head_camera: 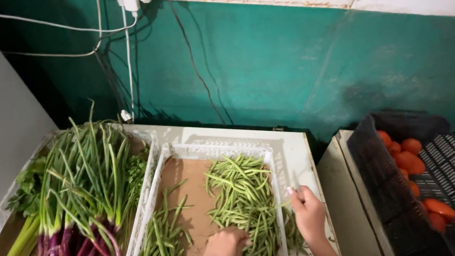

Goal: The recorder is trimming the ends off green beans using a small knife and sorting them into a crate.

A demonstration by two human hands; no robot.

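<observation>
Two white crates (155,154) and one black crate (373,185) sit on the bench. The left hand (225,250) rests curled on green beans (241,195) in the middle crate; the right hand (309,213) pinches something small, unclear.

Bare cardboard (189,190) between bean piles (245,201) seems passable; crate wall (275,197) blocks right.

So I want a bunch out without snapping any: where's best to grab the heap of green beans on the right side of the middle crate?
Probably across the middle of the green beans, coming from above. They lie loosely lengthwise, running away from the person, so fingers closing crosswise gather several. The left hand already rests on the near end.
</observation>
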